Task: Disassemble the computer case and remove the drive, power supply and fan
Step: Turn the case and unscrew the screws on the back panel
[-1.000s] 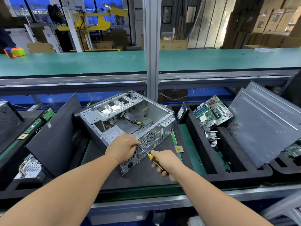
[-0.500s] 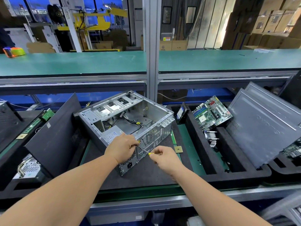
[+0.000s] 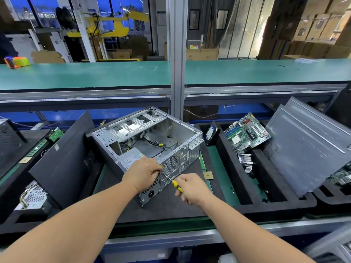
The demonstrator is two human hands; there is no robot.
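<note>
Head view, left to right: a dark side panel (image 3: 62,158) leans in the foam tray (image 3: 17,217) at the left edge of the worktop, a small pale sticker on it too blurred to read. At the middle of the worktop the computer case (image 3: 148,147) lies open on the dark foam mat (image 3: 171,207), its rear plate turned toward me. The power supply (image 3: 131,158) sits in the near-left corner of the case, its white label printed with text I cannot make out. My left hand (image 3: 141,172) reaches forward with the forearm stretched, fingers curled over the top rim of the case's rear plate, gripping it just above the power supply. My right hand (image 3: 191,188) comes in from the lower right, fingers clenched round the yellow-and-black handle of a screwdriver (image 3: 171,181), whose thin shaft slants up-left to the rear plate beside my left fingers. Right of the case, a hard drive (image 3: 210,133) stands on edge in a foam slot, its label unreadable, then a green motherboard (image 3: 247,132) tilted in the next tray, then grey side panels (image 3: 307,149) leaning at the right edge.
</note>
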